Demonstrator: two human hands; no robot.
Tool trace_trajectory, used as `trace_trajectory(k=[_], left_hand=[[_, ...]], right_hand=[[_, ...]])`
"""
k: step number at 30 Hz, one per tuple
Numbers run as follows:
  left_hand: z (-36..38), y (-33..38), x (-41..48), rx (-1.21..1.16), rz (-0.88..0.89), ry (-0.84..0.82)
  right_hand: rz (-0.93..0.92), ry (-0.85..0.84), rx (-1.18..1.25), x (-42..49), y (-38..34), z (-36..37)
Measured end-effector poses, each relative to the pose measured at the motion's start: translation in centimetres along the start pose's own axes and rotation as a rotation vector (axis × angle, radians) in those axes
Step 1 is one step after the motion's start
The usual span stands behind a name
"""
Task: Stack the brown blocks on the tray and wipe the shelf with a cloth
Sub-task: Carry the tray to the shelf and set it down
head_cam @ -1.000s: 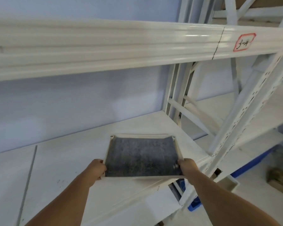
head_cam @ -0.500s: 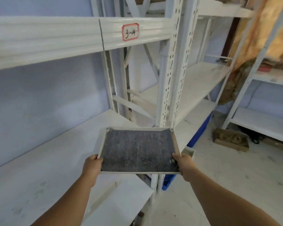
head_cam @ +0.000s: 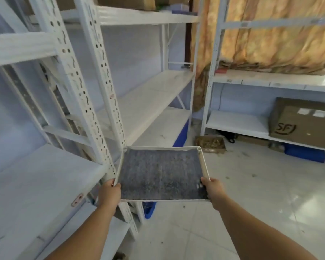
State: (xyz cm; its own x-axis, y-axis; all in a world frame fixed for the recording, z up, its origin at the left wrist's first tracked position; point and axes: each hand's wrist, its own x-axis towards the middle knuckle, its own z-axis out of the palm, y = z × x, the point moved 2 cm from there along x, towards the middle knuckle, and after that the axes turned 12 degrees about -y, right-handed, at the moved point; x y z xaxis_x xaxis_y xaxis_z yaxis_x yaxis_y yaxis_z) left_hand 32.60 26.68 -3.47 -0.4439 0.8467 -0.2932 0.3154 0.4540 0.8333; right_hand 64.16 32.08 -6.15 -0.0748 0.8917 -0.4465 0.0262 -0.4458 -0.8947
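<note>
A bare white metal shelf (head_cam: 36,177) stands at left. The left hand (head_cam: 109,192) and right hand (head_cam: 212,190) each grip a white-rimmed, grey-lined rectangular tray (head_cam: 160,174), held in the air. No brown blocks or cloth visible; stacking and wiping apparently remain.

A grey-lined tray (head_cam: 161,173) is held level by the left hand (head_cam: 110,192) and right hand (head_cam: 212,190) beside a white shelf (head_cam: 36,177).
</note>
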Motion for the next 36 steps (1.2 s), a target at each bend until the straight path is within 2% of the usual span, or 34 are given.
trace_trajectory(k=[7,12,16,19,30,33,36], left_hand=[[12.4,8.5,-1.8,0.037,0.106,-0.209],[21.2,14.7,-2.8,-0.028,0.203,-0.354],[27.9,17.9,-3.8,-0.178,0.126,-0.498],[32.4,20.1,-3.1,-0.227,0.092,-0.599],[47.2,34.0,5.1,-0.409,0.084,-0.691],[49.9,38.6,7.5,-0.450,0.010,-0.738],[52.2,43.0,10.0,-0.504,-0.020,-0.710]], right_hand=[[-0.065,0.172,0.115,-3.4,-1.6,-14.0],[-0.089,0.376,0.278,-5.8,-2.9,-22.8],[-0.034,0.593,0.350,-7.3,-3.1,-28.4],[-0.035,0.669,0.374,-7.3,-3.9,-31.9],[-0.139,0.818,0.326,2.0,-12.0,-43.4],[-0.143,0.780,0.355,4.4,-14.8,-45.4],[-0.166,0.666,0.365,6.6,-17.1,-47.1]])
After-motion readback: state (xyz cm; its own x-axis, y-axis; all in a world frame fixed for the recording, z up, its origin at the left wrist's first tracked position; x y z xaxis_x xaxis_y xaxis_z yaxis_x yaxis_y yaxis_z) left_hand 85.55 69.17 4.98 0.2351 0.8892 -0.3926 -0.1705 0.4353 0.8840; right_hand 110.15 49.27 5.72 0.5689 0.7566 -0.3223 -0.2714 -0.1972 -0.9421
